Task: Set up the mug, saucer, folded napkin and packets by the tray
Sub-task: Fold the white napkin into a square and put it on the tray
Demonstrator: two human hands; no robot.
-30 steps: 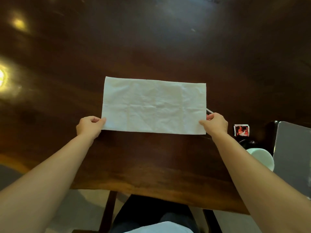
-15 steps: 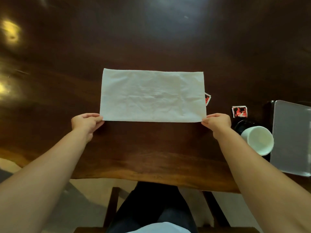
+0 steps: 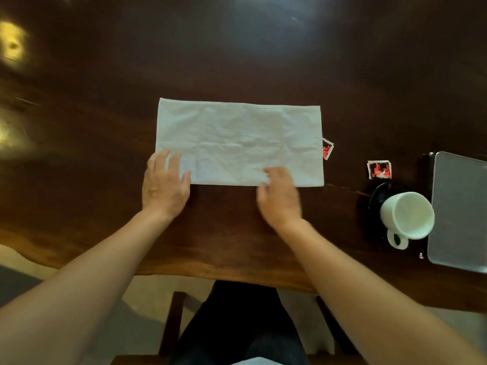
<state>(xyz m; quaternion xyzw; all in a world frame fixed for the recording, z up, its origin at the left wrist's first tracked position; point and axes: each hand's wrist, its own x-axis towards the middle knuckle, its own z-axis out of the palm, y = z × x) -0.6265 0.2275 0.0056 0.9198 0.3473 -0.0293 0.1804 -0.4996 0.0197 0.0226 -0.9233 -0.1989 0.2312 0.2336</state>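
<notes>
A: Both hands have left the napkin's near corners since half a second ago and come inward along its near edge. What lies where, biggest first?

B: The table (image 3: 237, 61), dark polished wood, fills the view. On it the white napkin (image 3: 239, 138) is spread flat as a long, creased rectangle, long side toward the person. At the far right sits the grey tray (image 3: 461, 206), cut off by the frame edge.

A: And the hands?

B: The left hand (image 3: 164, 185) rests palm down, fingers spread and loose, fingertips lying on the napkin's near left corner; it pinches nothing. The right hand (image 3: 279, 196) is blurred, fingers open and slightly curled, their tips at the near edge right of centre. Whether they touch the cloth cannot be told.

A: The smaller things?

B: The white mug (image 3: 407, 214) stands just left of the tray, handle toward the person, on a dark saucer (image 3: 379, 196) that shows only behind and left of it. Beyond the saucer lies a red, black and white packet (image 3: 379, 169). A second packet (image 3: 328, 148) peeks from under the napkin's right edge, mostly hidden.

A: Any writing?

B: Both packets carry printed marks, but they are too small to read. No label shows on mug, tray or napkin.
</notes>
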